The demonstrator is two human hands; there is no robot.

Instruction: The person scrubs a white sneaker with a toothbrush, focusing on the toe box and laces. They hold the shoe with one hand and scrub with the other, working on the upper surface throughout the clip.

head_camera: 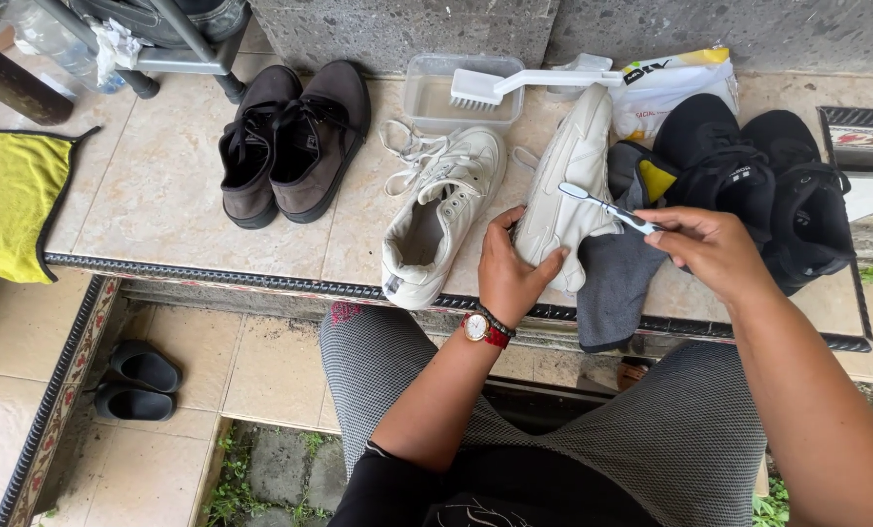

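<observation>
The left hand grips a white sneaker tipped on its side on the tiled counter, fingers wrapped round its edge. The right hand pinches a toothbrush, bristles touching the shoe. A second white sneaker lies just beside, black shoes behind

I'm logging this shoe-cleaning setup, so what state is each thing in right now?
left hand: gripping white shoe, tipped on its side
right hand: holding toothbrush, head at the shoe
second white shoe: upright, laces loose
brown shoes: paired, upright
black shoes: paired, untouched
scrub brush: resting across clear tub
</observation>
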